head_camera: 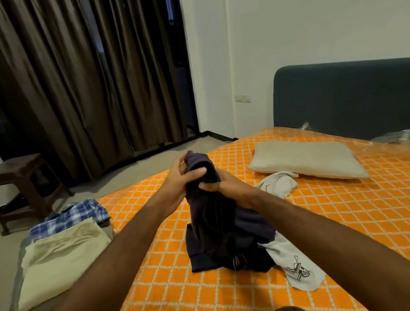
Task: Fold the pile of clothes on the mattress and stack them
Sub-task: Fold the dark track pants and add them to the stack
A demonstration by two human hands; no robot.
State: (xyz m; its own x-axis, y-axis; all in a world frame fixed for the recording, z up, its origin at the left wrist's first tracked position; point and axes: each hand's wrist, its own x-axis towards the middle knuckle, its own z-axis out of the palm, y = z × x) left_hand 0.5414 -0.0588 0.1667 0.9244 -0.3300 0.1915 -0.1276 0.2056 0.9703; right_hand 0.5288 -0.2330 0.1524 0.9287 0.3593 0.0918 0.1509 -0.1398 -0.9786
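Dark garment (205, 201) lifted above the orange mattress (361, 213), its top bunched between left hand (178, 178) and right hand (224, 185), fingers of both curled around the cloth

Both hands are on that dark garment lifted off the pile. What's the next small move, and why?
Probably lift the dark garment clear and shake it open. The left hand and right hand grip its bunched top, while its lower end still sits crumpled on the dark pile on the orange mattress. It cannot be folded until it hangs free.
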